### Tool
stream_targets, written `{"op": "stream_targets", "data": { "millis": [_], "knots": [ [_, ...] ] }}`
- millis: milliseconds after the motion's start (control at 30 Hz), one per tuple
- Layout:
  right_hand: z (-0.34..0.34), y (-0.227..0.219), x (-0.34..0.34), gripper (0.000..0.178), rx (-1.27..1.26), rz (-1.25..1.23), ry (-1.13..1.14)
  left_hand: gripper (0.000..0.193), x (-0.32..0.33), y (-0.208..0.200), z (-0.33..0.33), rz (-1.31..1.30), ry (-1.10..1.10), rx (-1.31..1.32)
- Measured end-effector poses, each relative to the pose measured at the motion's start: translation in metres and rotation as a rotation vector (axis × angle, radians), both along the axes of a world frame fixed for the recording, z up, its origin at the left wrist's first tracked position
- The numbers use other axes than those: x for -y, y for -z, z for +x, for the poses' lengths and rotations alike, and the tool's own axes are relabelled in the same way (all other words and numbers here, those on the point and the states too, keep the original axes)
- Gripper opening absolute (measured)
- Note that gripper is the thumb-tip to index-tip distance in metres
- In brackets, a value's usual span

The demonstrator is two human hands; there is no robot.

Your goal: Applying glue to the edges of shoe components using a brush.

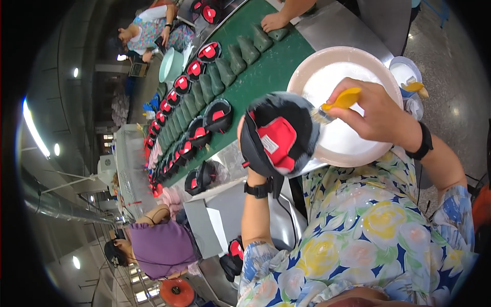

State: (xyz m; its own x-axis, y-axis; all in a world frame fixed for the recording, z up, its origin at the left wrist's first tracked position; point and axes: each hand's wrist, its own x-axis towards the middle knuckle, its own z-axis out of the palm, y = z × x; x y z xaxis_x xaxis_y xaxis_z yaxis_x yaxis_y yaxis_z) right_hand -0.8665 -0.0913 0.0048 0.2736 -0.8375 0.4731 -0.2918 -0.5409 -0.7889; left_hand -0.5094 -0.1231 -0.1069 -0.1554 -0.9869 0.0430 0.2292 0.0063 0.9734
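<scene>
In front of me my left hand [254,177] grips a black shoe upper [255,148] with a red lining and a white label inside. Most of that hand is hidden behind the upper, whose opening faces me. My right hand [377,113] pinches a brush [349,97] by its yellow handle. The pale bristles are at the upper's right rim and seem to touch it. Beneath the brush and right hand stands a wide pinkish basin [300,77] of white liquid.
A green conveyor belt [271,66] carries rows of dark green shoe lasts [225,71] and black-and-red uppers [219,115]. A co-worker's hand [275,21] touches a last at the far end. A small tub [401,64] with another yellow-handled brush stands right. A grey box [199,225] is left.
</scene>
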Motion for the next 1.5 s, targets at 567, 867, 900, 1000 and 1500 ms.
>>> {"op": "stream_targets", "data": {
  "millis": [567, 867, 900, 1000, 1500],
  "knots": [
    [0.026, 0.018, 0.008, 0.016, -0.065, 0.058, -0.074, 0.049, 0.029, 0.078, 0.045, -0.391, -0.412, 0.524],
    [-0.018, 0.019, 0.005, 0.010, 0.007, 0.309, 0.161, 0.049, 0.134, 0.069, 0.058, 0.094, -0.459, 0.166],
    [-0.015, 0.020, 0.005, 0.010, -0.005, 0.304, 0.131, 0.056, 0.146, 0.083, 0.074, 0.148, -0.560, 0.136],
    [-0.008, 0.021, 0.007, 0.009, 0.041, 0.414, 0.119, 0.082, 0.162, 0.128, 0.128, 0.392, -0.625, 0.067],
    [-0.042, 0.046, 0.021, 0.013, 0.010, 0.467, -0.189, 0.114, -0.423, -0.026, 0.344, 1.222, -0.759, 1.421]
  ]
}}
